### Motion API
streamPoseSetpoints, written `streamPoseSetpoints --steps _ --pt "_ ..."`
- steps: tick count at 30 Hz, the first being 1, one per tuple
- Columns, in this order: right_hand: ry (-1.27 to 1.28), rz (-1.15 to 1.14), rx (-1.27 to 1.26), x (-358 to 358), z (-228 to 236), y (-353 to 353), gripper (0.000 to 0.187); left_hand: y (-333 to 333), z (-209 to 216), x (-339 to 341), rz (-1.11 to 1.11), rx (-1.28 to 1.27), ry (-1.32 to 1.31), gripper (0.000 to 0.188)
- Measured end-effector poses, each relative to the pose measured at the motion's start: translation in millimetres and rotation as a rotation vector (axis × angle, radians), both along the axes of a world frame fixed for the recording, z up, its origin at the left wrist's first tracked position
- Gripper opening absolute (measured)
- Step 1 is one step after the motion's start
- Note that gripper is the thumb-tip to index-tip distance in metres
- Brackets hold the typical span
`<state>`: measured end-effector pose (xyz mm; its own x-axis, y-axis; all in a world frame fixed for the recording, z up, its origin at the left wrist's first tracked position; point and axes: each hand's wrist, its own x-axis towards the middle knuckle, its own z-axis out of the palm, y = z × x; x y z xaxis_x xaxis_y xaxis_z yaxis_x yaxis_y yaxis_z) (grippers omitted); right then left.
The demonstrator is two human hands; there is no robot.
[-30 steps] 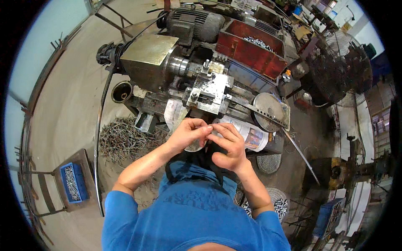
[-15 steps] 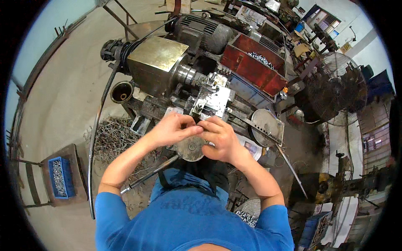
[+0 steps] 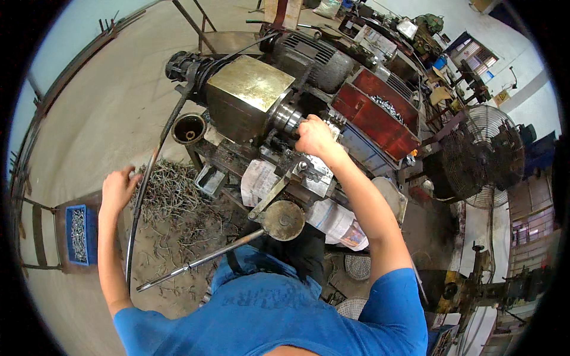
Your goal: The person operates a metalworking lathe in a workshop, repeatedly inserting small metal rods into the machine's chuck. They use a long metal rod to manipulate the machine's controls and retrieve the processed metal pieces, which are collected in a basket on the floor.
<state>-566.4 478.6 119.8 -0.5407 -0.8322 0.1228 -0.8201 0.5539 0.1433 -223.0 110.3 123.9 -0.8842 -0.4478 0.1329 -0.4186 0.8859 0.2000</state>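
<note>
My right hand (image 3: 314, 137) reaches forward to the front of a shiny round spindle (image 3: 287, 118) on a small lathe-like machine. Its fingers are bent together there, and what they hold is hidden. Out to the left, my left hand (image 3: 120, 187) hangs beside a long metal lever (image 3: 153, 155), fingers apart and the tips close to the rod. Whether they touch it, I cannot tell. Below my right forearm lie a metal slide block (image 3: 316, 177) and a flat bar (image 3: 274, 194). Nearer me are a round metal disc (image 3: 284, 221) and a slanting steel handle (image 3: 202, 260).
A brass-topped housing (image 3: 252, 83) and motor (image 3: 312, 59) stand behind the spindle. A red metal bin (image 3: 375, 113) holds small metal parts. Wire-like scrap (image 3: 169, 193) covers the floor at left, near a blue crate (image 3: 89, 235) of parts. A large caged fan (image 3: 475, 154) stands right.
My hands were together in front of the slide block. The right has gone forward to the spindle, the left out beside the lever. The flat bar and disc now show differently; the view has shifted.
</note>
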Motion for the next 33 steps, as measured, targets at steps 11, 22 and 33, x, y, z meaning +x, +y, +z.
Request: streamPoseSetpoints --steps 11,22,33 --pt "-0.327 -0.152 -0.088 -0.6 12.5 -14.5 0.032 22.2 -69.1 22.5 0.156 0.168 0.01 0.036" --pt "-0.422 -0.328 -0.261 -1.9 14.7 -17.0 0.026 -162.9 -72.0 15.2 0.136 -0.528 -0.049 0.01" --pt "-0.106 0.158 -0.595 55.6 46.2 43.2 0.03 -66.9 -115.7 -55.4 0.032 0.001 0.813 0.026"
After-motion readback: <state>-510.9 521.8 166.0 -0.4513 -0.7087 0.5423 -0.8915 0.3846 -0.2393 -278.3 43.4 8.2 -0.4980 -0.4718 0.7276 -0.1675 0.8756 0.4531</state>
